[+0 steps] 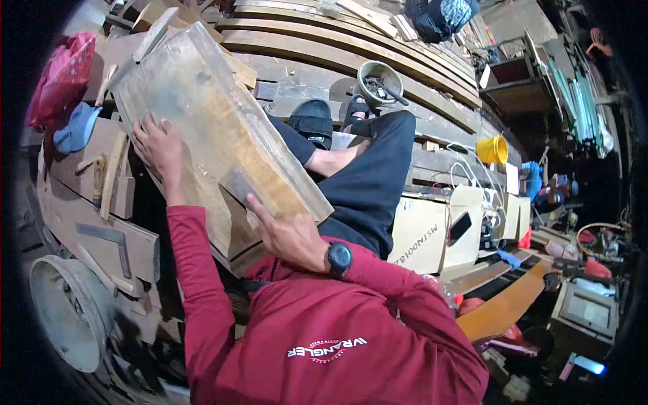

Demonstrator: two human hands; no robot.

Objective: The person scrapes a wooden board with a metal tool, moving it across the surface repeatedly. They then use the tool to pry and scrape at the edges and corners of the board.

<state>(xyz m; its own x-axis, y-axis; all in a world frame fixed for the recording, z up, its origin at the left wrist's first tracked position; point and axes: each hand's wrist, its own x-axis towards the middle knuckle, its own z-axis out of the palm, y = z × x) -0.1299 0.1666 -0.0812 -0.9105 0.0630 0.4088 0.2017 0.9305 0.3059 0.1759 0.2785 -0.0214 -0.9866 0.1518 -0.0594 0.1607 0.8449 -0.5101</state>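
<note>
A large wooden panel [202, 115] with raised edges lies tilted across the lap, its surface worn and partly pale. My left hand [160, 150] rests flat on its left part, fingers spread, holding nothing. Near the panel's lower end, my right hand [293, 237], below a dark wristwatch [339, 258], is closed on a flat grey piece [237, 186] that lies against the wood. One finger stretches along that piece; the other fingers are mostly hidden.
To the left are a metal square [108, 236], a hand saw [99, 179] and a white bucket [71, 310]. A pail [380, 82] stands beyond the feet. Cardboard [420, 236], a phone [460, 228] and a yellow bucket [492, 150] are at right. A person's dark clothing shows at the top.
</note>
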